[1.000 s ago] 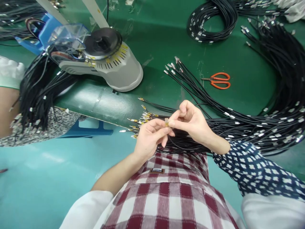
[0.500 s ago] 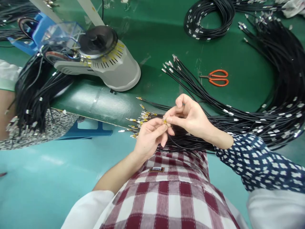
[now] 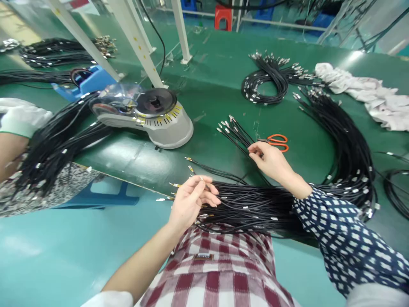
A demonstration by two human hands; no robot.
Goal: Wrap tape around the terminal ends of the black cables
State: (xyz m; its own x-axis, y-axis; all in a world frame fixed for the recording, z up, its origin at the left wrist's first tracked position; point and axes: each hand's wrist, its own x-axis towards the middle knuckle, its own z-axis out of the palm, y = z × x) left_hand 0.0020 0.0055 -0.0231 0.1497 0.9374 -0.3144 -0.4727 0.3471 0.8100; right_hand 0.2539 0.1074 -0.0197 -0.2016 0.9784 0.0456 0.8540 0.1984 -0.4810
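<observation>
My left hand (image 3: 191,201) hovers over the table's front edge, thumb and forefinger pinched on a thin black cable among the yellow-taped cable ends (image 3: 179,185). My right hand (image 3: 271,161) is stretched forward to a fan of black cables with metal tips (image 3: 232,129), its fingertips pinching one of them just left of the orange scissors (image 3: 279,141). A thick bundle of black cables (image 3: 255,205) lies across the table edge between my arms and loops round to the right.
A grey round tape dispenser (image 3: 153,114) stands on the green table (image 3: 217,68) at the left. A cable coil (image 3: 265,83) and white cloth (image 3: 367,91) lie at the back. Another person's arm (image 3: 9,153), draped with cables (image 3: 54,143), is at far left. White frame posts (image 3: 137,42) rise behind.
My hands have separated: the right one left the small piece held at the cable end and reached forward to the fanned cables. The camera has tilted up, showing more of the table.
</observation>
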